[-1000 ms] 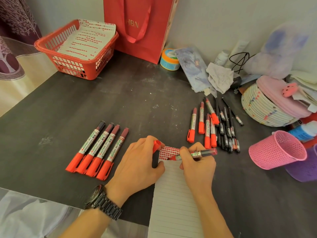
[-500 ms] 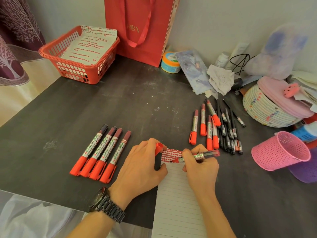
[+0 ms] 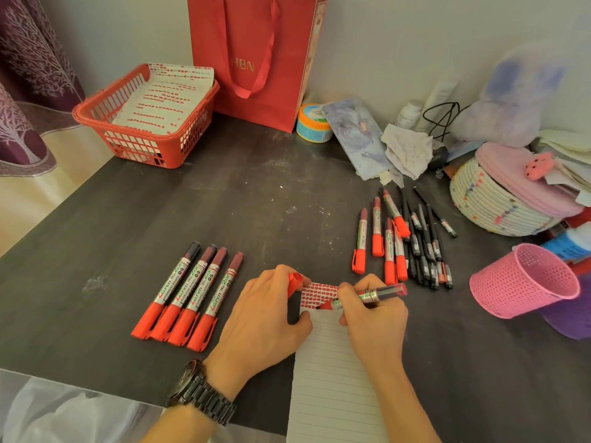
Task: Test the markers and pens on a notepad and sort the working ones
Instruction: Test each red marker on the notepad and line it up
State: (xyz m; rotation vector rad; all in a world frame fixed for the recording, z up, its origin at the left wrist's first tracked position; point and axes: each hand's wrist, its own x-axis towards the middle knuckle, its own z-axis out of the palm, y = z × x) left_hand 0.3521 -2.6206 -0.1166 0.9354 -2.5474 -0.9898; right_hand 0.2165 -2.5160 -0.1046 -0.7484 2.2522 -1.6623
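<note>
A lined notepad (image 3: 332,372) lies on the dark table near the front edge, its top rows filled with red marks. My right hand (image 3: 374,321) grips an uncapped red marker (image 3: 380,293), tip down on the paper at the marked rows. My left hand (image 3: 265,314) holds the marker's red cap (image 3: 295,282) between its fingers, and its thumb presses the notepad's left edge. Several capped red markers (image 3: 192,297) lie in a neat row to the left. A mixed pile of red markers and black pens (image 3: 403,244) lies to the right.
A red basket (image 3: 140,145) with marked sheets stands at the back left, a red paper bag (image 3: 252,55) behind it. A pink mesh cup (image 3: 524,279) lies tipped at the right, by a woven basket (image 3: 492,203) and clutter along the wall.
The marker tip has shifted slightly along the marked rows. Both hands stay at the notepad's top; the view has drifted a little.
</note>
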